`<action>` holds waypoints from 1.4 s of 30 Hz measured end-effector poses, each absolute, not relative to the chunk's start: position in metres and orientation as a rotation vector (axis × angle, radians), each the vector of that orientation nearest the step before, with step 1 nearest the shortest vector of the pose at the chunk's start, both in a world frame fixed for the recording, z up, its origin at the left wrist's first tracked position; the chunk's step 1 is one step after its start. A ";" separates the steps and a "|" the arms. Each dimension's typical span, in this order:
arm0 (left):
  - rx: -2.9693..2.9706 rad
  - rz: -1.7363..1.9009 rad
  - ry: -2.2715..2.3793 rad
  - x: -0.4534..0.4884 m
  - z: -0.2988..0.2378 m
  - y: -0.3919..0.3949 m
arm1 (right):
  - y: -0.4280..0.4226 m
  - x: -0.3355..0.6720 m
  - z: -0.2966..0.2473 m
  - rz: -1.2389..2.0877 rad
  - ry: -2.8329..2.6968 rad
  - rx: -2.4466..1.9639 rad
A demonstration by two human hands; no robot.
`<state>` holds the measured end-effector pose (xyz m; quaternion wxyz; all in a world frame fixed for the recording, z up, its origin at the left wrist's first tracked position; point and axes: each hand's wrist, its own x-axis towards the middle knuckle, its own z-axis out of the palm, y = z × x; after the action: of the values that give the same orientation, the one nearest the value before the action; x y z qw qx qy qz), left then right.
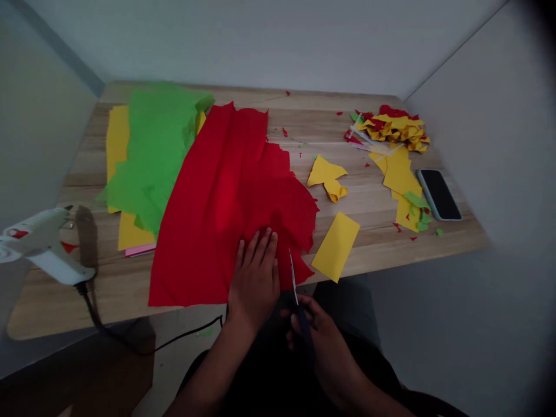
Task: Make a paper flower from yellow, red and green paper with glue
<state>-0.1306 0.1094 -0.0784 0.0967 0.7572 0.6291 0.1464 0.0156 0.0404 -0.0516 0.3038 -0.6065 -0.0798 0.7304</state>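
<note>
A large red sheet (208,220), creased and with a ragged right edge, lies across the middle of the table and reaches its front edge. My left hand (256,275) rests flat on the sheet near its lower right part, fingers stretched out. In my right hand (317,327) is a pair of scissors (293,278), its blades pointing up over the sheet's lower right edge. Whether the blades touch the red sheet I cannot tell. Just right of the scissors lies a yellow rectangle of paper (336,248), with a twisted yellow piece (326,174) above it.
Left of the red sheet are green sheets (152,139) over yellow paper (116,133). A white glue gun (52,243) stands at the left, its cord hanging off the table (125,301). To the right are crumpled scraps (395,130), yellow pieces (399,174) and a phone (439,196).
</note>
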 end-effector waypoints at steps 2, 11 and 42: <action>2.232 0.442 1.861 -0.131 -0.078 0.109 | 0.040 0.016 -0.051 1.935 -0.195 -1.598; 2.235 0.450 1.852 -0.131 -0.077 0.109 | 0.033 0.017 -0.047 1.919 -0.145 -1.415; 2.274 0.437 1.860 -0.131 -0.078 0.110 | 0.048 0.000 -0.037 1.822 -0.229 -1.542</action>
<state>-0.1308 0.1099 -0.0784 0.0853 0.7628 0.6240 0.1466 0.0002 0.0482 -0.0374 0.3636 -0.5991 -0.0890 0.7078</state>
